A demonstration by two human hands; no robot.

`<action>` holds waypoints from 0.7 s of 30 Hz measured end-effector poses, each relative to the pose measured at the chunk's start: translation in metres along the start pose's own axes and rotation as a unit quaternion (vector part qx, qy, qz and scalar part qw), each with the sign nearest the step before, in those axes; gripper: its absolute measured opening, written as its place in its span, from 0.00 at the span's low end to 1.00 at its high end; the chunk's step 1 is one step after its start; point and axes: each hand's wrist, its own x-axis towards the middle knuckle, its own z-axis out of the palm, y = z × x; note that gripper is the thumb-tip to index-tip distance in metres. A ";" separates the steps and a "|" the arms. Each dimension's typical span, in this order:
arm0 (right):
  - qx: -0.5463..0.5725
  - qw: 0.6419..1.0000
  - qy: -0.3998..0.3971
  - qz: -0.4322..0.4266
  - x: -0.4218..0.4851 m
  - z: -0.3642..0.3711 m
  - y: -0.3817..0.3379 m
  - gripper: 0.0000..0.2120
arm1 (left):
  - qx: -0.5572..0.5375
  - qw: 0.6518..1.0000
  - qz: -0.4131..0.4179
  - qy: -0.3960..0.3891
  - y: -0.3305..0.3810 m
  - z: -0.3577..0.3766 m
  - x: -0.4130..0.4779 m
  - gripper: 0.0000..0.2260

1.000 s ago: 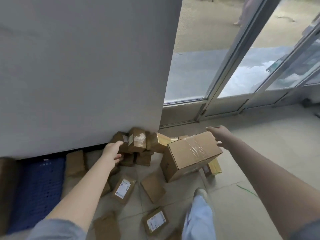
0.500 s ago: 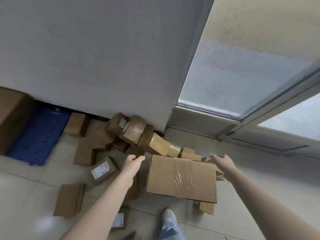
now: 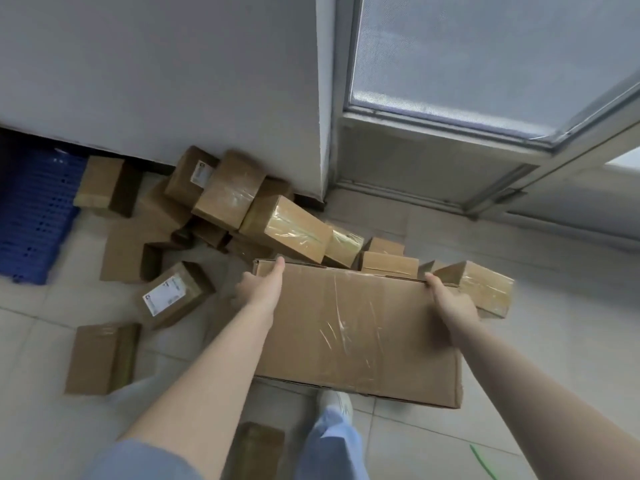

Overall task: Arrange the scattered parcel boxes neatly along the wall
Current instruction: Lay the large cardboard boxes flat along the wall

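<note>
A large flat cardboard box (image 3: pixel 356 327) with clear tape across its top lies in front of me, over smaller parcels. My left hand (image 3: pixel 261 285) grips its far left corner and my right hand (image 3: pixel 448 301) grips its far right corner. Behind it, several small brown parcel boxes (image 3: pixel 284 228) lie in a jumbled heap against the foot of the grey wall (image 3: pixel 166 74). More small boxes are scattered on the tiles to the left, one with a white label (image 3: pixel 169 292) and one plain (image 3: pixel 98 358).
A blue plastic pallet (image 3: pixel 31 216) lies at the left by the wall. A glass door with a metal frame (image 3: pixel 450 133) stands at the right. My shoe and trouser leg (image 3: pixel 332 431) are just below the large box. Another small box (image 3: pixel 258 448) lies near my foot.
I have leaned in over the pile. Both hands moved from hovering beside the large box to gripping its far corners, and the box now lies flatter and closer to me.
</note>
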 end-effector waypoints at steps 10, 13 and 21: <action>-0.017 0.996 0.086 0.003 -0.061 -0.014 0.078 0.35 | -0.015 0.994 0.015 0.108 -0.083 -0.024 -0.051 0.32; -0.035 0.997 0.072 -0.019 -0.101 -0.023 0.075 0.30 | -0.032 0.994 0.016 0.102 -0.092 -0.061 -0.065 0.29; -0.084 0.987 0.033 -0.135 -0.276 -0.025 0.086 0.29 | -0.145 0.988 0.031 0.049 -0.148 -0.215 -0.133 0.26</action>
